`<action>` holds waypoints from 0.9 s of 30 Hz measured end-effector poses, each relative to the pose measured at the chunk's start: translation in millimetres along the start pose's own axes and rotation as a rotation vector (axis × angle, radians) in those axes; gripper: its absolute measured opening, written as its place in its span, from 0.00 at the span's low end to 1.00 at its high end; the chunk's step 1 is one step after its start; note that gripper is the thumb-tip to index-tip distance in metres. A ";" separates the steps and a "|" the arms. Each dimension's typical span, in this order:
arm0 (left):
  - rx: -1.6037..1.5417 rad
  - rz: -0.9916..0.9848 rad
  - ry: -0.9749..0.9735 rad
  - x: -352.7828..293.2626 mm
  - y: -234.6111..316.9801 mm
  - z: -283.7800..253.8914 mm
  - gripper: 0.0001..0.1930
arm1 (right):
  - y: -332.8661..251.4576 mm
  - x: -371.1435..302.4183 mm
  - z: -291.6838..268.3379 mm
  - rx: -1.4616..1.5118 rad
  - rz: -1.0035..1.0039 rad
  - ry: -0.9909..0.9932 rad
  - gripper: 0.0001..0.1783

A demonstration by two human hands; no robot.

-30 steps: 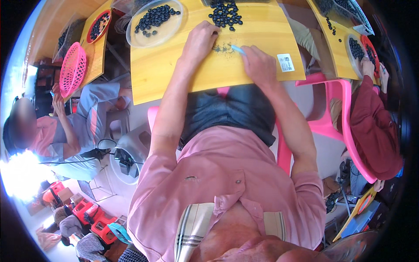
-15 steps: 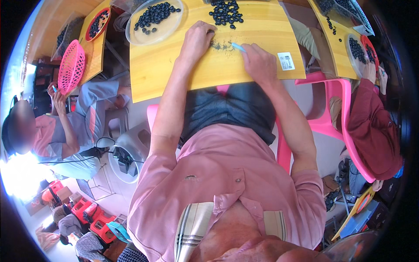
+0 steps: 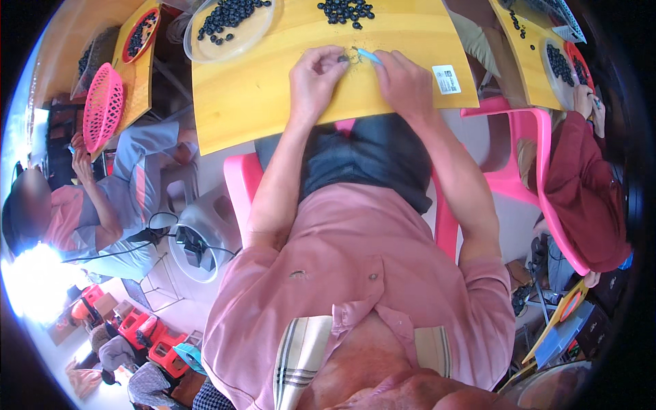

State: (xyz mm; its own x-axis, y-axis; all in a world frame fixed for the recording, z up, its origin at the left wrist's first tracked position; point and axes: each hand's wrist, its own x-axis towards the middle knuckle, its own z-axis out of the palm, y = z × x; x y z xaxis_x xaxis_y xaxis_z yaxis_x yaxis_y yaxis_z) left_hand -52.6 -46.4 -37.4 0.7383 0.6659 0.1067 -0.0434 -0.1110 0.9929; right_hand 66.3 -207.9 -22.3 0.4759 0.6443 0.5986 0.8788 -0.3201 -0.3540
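Observation:
My left hand (image 3: 314, 80) is closed in a pinch over the yellow table (image 3: 253, 109). Between its thumb and fingertips is a small dark round bead-like piece (image 3: 342, 59). Just to the right, my right hand (image 3: 404, 80) grips a slim tool with a light blue handle (image 3: 370, 56). The tool's narrow tip points left, a little apart from the piece. Dark crumbs (image 3: 355, 70) are scattered on the wood below the fingertips. Beyond my hands lies a loose pile of similar dark round pieces (image 3: 346, 11).
A clear round tray (image 3: 195, 53) with many dark pieces stands at the far left of my table. A white label (image 3: 446, 80) is stuck on the right. People work at side tables, near a pink basket (image 3: 104, 108) on the left and a pink chair (image 3: 543, 157) on the right.
My left hand has drawn back toward me and turned, so the dark piece in its fingertips now shows. The tool stays in my right hand. The whole view has shifted slightly.

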 end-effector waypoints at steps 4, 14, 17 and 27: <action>-0.035 -0.003 -0.016 0.9 3.6 0.4 0.17 | -0.9 -1.0 -2.5 -0.023 -0.076 0.023 0.07; -0.036 0.005 -0.028 0.0 1.8 2.5 0.17 | 0.0 -2.2 0.7 -0.105 -0.223 0.006 0.06; -0.009 0.021 -0.025 -0.1 0.5 1.8 0.17 | -0.2 -2.6 1.8 -0.106 -0.216 0.004 0.06; -0.016 0.023 -0.043 0.5 -0.7 1.9 0.17 | -1.5 -5.3 1.8 -0.100 -0.157 -0.067 0.10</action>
State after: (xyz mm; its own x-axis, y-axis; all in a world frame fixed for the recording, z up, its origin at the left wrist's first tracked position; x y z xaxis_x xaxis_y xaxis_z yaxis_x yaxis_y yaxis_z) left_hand -51.0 -47.4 -38.1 0.7652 0.6311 0.1275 -0.0711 -0.1139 0.9909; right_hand 62.4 -209.6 -26.2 0.3323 0.7352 0.5908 0.9428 -0.2772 -0.1853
